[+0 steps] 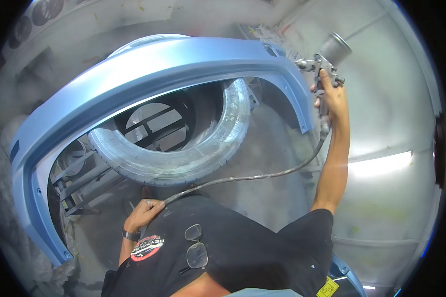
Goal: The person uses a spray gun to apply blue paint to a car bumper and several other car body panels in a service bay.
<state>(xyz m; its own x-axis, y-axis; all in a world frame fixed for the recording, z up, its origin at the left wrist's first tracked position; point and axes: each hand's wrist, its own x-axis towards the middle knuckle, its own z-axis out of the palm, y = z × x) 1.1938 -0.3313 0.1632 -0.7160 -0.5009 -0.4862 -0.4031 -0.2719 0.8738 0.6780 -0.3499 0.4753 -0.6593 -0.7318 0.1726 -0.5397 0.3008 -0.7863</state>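
My right hand (336,99) is wrapped round the handle of a metal spray gun (319,67) with a grey cup (335,48) on top. The gun's nozzle points left, close to the right end of a light blue car bumper (148,57). From the gun's base an air hose (252,177) sags across to my left hand (144,214), which is closed on it near my waist. The bumper rests arched over an overspray-dusted tire (171,166), its ends hanging down on both sides.
Metal stand bars (86,184) show below the tire on the left, near crumpled plastic sheeting (47,267). A pale wall (386,99) with a light strip (381,162) rises on the right. Another blue painted part (347,272) lies at lower right. Wheels (47,12) stand far left.
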